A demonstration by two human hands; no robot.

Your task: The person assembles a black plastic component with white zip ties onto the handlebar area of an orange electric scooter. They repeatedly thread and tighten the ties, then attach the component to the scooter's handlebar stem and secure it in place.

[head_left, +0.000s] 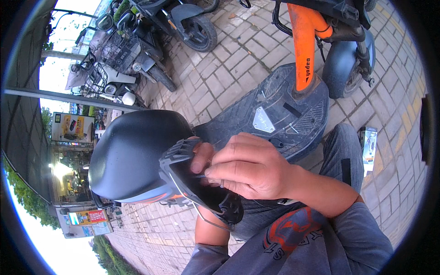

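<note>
A curved black plastic part (183, 153) with a bent silver metal bar (204, 208) along one side is held in front of the black scooter seat (137, 156). My left hand (201, 158) grips it; only some fingers show at its upper edge, the rest hidden behind it. Over its hollow side, my right hand (250, 167) closes thumb and finger on a thin metal piece, too small to name surely. On the scooter's black footboard (243, 110) lie a silver triangular plate (263, 120) and a few small screws (291, 128).
The scooter's orange stem (301, 50) rises beyond the footboard, beside its wheel (346, 68). A small box (368, 146) lies on the brick paving near my knee. Several parked bikes (133, 55) stand at the far left. A metal pole (73, 100) crosses behind the seat.
</note>
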